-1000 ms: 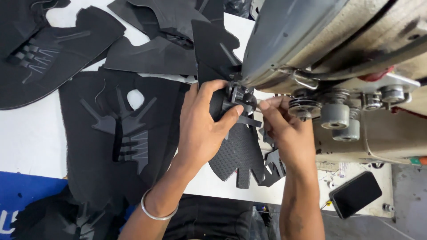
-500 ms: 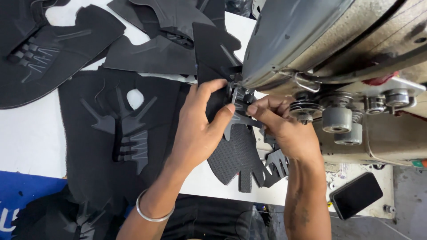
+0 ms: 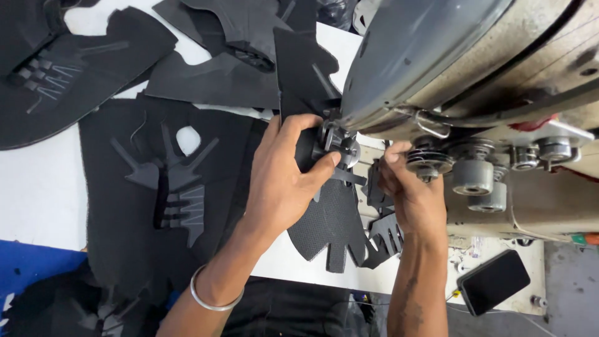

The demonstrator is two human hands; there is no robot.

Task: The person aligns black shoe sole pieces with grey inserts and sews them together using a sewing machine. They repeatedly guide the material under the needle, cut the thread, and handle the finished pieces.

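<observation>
Left hand (image 3: 284, 181): fingers curled narrow, pinching the black mesh shoe piece (image 3: 331, 224) against the machine's post.
Right hand (image 3: 409, 190): closed on the piece's right edge, just beside the tension discs (image 3: 430, 161).
Black mesh shoe piece: under the sewing machine head (image 3: 449, 56), hanging toward the near table edge.
Left of hands: more black cut pieces (image 3: 162, 181) on the white table (image 3: 37, 193).
Near right: dark phone (image 3: 494, 282).

Needle area hidden behind left hand (image 3: 284, 181); machine head (image 3: 437, 62) cut off, apparently.
</observation>
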